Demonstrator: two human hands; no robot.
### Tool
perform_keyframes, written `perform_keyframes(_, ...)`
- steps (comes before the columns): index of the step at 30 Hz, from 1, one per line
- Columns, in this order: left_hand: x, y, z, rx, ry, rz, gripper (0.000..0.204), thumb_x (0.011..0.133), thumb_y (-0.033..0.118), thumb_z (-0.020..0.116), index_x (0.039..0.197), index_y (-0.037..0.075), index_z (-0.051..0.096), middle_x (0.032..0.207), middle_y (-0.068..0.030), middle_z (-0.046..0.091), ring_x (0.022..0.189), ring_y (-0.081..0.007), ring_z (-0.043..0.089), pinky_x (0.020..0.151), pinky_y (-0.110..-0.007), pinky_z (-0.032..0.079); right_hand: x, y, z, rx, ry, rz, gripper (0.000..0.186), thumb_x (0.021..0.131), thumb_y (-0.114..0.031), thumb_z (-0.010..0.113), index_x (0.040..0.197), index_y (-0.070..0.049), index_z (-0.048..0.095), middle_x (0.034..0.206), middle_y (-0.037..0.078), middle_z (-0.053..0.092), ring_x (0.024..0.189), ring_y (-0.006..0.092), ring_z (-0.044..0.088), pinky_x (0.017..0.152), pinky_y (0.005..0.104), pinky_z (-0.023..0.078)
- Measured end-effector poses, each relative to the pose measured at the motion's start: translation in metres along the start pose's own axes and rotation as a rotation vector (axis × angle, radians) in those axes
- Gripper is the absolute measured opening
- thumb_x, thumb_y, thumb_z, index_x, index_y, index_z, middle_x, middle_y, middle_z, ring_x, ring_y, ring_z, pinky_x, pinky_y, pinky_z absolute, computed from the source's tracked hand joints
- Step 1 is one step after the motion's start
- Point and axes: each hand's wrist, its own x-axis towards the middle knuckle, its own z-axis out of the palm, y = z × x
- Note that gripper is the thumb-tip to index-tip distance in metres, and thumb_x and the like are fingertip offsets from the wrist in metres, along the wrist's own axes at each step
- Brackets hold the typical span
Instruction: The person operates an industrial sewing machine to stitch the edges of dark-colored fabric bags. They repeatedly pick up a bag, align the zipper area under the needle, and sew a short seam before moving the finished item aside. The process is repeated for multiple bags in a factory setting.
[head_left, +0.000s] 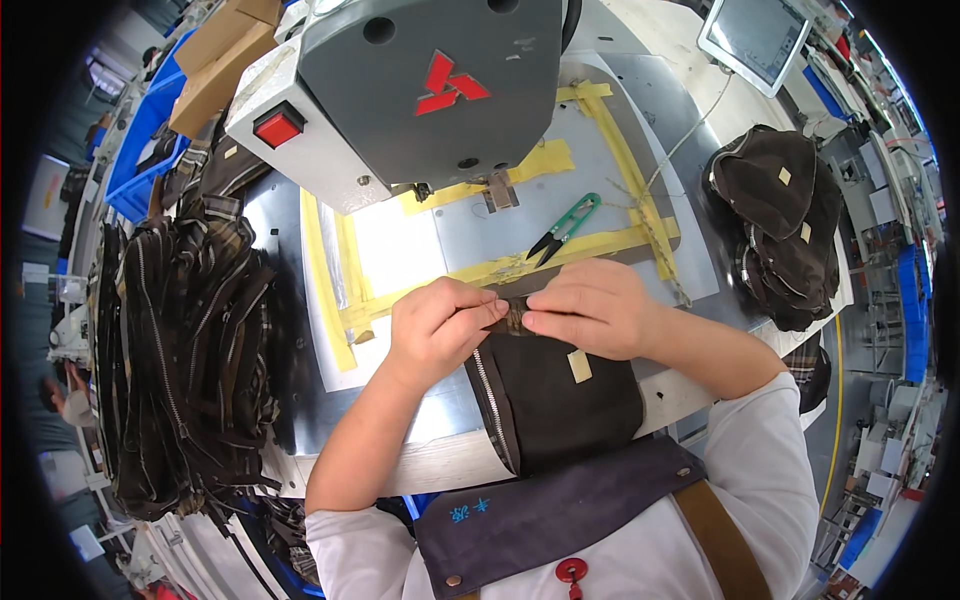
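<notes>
A dark brown fabric pouch [545, 410] with a silver zipper down its left side lies over the table's front edge, close to my body. A small cream tag [580, 366] sits on its face. My left hand [440, 325] pinches the pouch's top edge between thumb and fingers. Close beside it, my right hand [590, 308] pinches the same edge. Between the fingertips shows a bit of plaid lining [516, 318]. Just beyond my hands lie green-handled thread snips [568, 228], their dark blades pointing toward me.
A grey sewing machine head [440, 90] with a red switch overhangs the work plate, which is edged with yellow tape [560, 252]. Zippered brown and plaid pieces [180, 360] are heaped at left. Brown pouches [780, 220] are stacked at right, below a tablet-like screen [757, 40].
</notes>
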Motion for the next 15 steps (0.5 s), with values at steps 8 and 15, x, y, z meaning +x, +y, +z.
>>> perform_keyframes(8, 0.002, -0.001, 0.002, 0.013, -0.015, -0.031, 0.036, 0.052, 0.001, 0.077, 0.086, 0.009, 0.067, 0.078, -0.0037, 0.059, 0.064, -0.0202, 0.060, 0.050, -0.030, 0.047, -0.006, -0.007, -0.007, 0.054, -0.053, 0.083, 0.035, 0.072, -0.013, 0.077, 0.105, -0.008, 0.067, 0.105, 0.005, 0.066, 0.088, 0.0211, 0.065, 0.074, 0.0340, 0.053)
perform_keyframes(15, -0.001, 0.005, 0.005, -0.143, 0.016, -0.311, 0.033, 0.066, -0.003, 0.066, 0.098, 0.003, 0.064, 0.092, -0.0114, 0.059, 0.079, -0.0223, 0.059, 0.064, -0.030, 0.048, -0.041, -0.039, -0.049, 0.553, -0.467, 1.219, 0.033, 0.085, -0.020, 0.072, 0.115, -0.005, 0.066, 0.087, 0.007, 0.065, 0.078, 0.0147, 0.061, 0.071, 0.0296, 0.049)
